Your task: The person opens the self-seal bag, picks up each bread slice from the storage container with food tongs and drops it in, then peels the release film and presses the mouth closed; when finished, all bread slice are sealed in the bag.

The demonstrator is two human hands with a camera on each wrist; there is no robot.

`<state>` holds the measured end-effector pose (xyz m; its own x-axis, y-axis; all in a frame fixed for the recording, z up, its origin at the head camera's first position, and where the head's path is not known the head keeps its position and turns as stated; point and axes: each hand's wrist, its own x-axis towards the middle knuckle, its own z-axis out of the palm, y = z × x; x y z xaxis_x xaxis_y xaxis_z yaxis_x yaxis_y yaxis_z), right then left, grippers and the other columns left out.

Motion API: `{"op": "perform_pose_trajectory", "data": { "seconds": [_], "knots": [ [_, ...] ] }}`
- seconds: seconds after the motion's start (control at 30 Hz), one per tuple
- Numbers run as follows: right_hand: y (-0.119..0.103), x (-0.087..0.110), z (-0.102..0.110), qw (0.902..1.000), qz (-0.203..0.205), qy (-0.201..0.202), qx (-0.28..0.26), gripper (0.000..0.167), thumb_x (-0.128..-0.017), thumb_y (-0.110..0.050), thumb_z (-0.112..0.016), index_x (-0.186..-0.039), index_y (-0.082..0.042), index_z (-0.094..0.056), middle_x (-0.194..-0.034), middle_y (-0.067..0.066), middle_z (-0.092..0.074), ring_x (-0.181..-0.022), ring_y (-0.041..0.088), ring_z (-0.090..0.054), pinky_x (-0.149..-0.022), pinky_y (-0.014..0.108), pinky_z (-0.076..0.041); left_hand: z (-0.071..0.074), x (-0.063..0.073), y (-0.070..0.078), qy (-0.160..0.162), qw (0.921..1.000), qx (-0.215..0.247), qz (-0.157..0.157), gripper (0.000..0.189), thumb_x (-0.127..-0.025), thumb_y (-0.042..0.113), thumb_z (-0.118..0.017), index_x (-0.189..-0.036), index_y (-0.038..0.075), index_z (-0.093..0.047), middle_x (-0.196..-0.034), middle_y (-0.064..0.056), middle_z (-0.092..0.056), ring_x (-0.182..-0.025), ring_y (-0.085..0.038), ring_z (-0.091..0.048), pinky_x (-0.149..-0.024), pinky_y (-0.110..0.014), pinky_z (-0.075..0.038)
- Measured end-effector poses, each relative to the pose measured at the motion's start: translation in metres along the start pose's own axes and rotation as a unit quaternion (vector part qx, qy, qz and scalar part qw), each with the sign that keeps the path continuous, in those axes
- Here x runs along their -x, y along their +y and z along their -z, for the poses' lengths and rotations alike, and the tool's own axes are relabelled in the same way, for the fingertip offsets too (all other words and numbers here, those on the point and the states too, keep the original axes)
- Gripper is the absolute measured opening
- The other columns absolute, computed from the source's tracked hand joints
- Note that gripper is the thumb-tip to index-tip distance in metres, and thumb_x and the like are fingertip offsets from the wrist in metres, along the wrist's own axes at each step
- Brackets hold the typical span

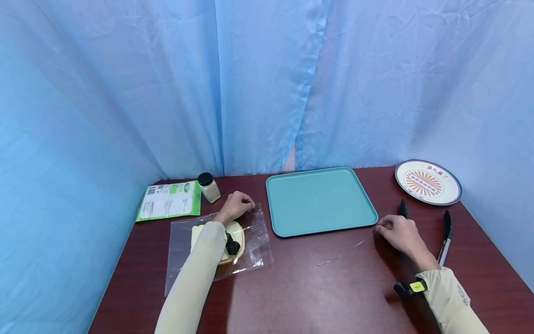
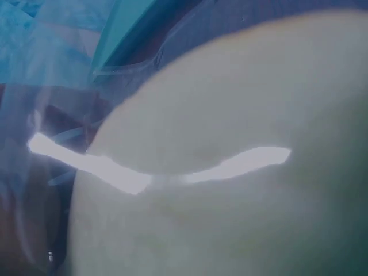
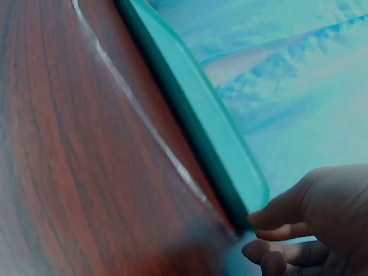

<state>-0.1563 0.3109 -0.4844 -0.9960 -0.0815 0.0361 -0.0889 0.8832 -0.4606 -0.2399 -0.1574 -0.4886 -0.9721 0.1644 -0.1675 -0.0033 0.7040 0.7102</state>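
My left hand reaches over a clear plastic bag, its fingertips pinching the bag's edge near the tray. Pale slices of bread with a light brown crust lie in the bag, partly hidden by my forearm. Close up in the left wrist view, the bread fills much of the frame behind shiny plastic. Between thumb and fingertips, my right hand pinches the end of a thin clear plastic strip, beside the tray's near right corner. That strip stretches away from the fingers in the right wrist view.
A teal tray lies at the back middle. Black-tipped tongs lie partly under my right hand, with a patterned plate behind. Back left are a green-and-white packet and a black-lidded jar. Blue curtains surround the table.
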Motion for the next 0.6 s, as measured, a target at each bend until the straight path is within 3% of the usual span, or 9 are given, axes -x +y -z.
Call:
{"op": "perform_pose_trajectory", "data": {
  "seconds": [0.1, 0.23, 0.4, 0.6],
  "knots": [
    [-0.014, 0.004, 0.000, 0.9997, 0.000, 0.025, 0.002, 0.014, -0.090, -0.016, -0.067, -0.093, -0.004, -0.074, -0.077, 0.006, -0.072, -0.067, 0.013, -0.060, -0.064, 0.034, -0.046, 0.002, 0.001, 0.000, -0.002, 1.0000, 0.002, 0.004, 0.014, -0.094, 0.014, -0.068, -0.098, 0.006, -0.079, -0.094, -0.011, -0.077, -0.079, -0.016, -0.062, -0.073, -0.026, -0.050],
    [-0.042, 0.010, -0.006, 0.9982, 0.036, 0.049, 0.006, 0.010, -0.088, -0.013, -0.069, -0.091, -0.005, -0.073, -0.074, 0.006, -0.070, -0.065, 0.015, -0.059, -0.062, 0.035, -0.046, 0.006, 0.001, 0.000, -0.007, 0.9999, 0.012, 0.006, 0.016, -0.094, 0.017, -0.068, -0.098, 0.006, -0.079, -0.094, -0.011, -0.076, -0.078, -0.015, -0.061, -0.070, -0.024, -0.047],
    [-0.090, 0.022, -0.030, 0.9917, 0.119, 0.047, 0.010, 0.007, -0.084, -0.010, -0.074, -0.091, -0.008, -0.074, -0.075, 0.001, -0.070, -0.067, 0.011, -0.062, -0.061, 0.032, -0.049, 0.015, 0.005, 0.005, -0.020, 0.9998, 0.002, -0.004, 0.021, -0.096, 0.024, -0.066, -0.103, 0.007, -0.078, -0.100, -0.010, -0.075, -0.085, -0.016, -0.062, -0.076, -0.027, -0.049],
    [-0.153, 0.041, -0.064, 0.9705, 0.238, 0.034, 0.016, 0.012, -0.080, -0.015, -0.080, -0.090, -0.013, -0.073, -0.083, -0.002, -0.070, -0.075, 0.011, -0.066, -0.068, 0.029, -0.053, 0.040, 0.025, 0.018, -0.039, 0.9966, -0.048, -0.055, 0.028, -0.098, 0.025, -0.062, -0.116, 0.006, -0.073, -0.114, -0.012, -0.074, -0.099, -0.022, -0.065, -0.088, -0.039, -0.054]
  ]
}}
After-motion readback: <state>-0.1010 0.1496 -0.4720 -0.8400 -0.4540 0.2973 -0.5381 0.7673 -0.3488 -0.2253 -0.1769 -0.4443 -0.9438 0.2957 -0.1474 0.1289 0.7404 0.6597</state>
